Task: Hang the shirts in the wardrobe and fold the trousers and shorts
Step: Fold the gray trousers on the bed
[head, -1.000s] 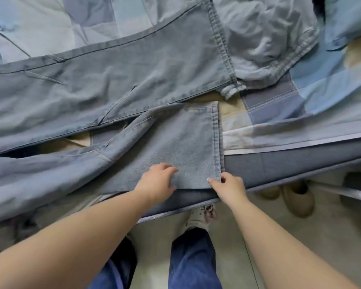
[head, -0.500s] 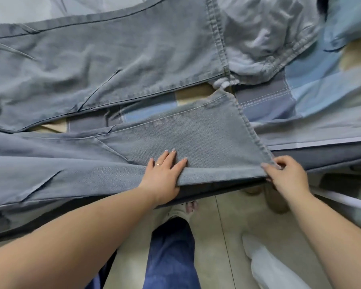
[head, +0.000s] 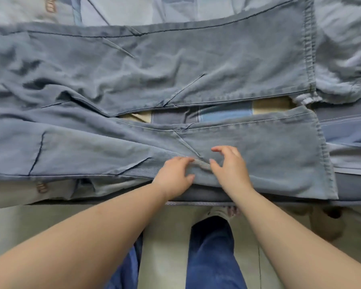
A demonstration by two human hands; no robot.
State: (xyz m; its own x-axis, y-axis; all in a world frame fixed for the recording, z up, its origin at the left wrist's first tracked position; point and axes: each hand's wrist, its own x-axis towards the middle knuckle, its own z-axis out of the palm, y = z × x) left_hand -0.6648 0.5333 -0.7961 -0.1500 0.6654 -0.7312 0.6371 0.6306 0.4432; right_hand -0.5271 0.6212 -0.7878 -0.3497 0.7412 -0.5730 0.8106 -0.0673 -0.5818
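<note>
Grey-blue denim trousers (head: 175, 65) lie spread across a bed, legs running left to right with both hems at the right. The near leg (head: 269, 151) lies along the bed's front edge, the far leg above it, with a gap of bedding between them. My left hand (head: 174, 174) rests on the near leg, fingers bent and pinching a raised fold of the fabric. My right hand (head: 229, 165) is right beside it, fingers curled and apart, fingertips touching the same fold. The waist end runs out of view at the left.
The patchwork bedspread (head: 223, 115) in blue, grey and beige covers the bed. A crumpled pale-blue garment (head: 346, 49) lies at the far right. Below the bed edge (head: 196, 203) are the floor, my blue-trousered legs and a tan slipper (head: 325, 224).
My right hand let go of the hem corner and moved left beside my left hand. The near leg now lies flatter and straighter along the bed edge.
</note>
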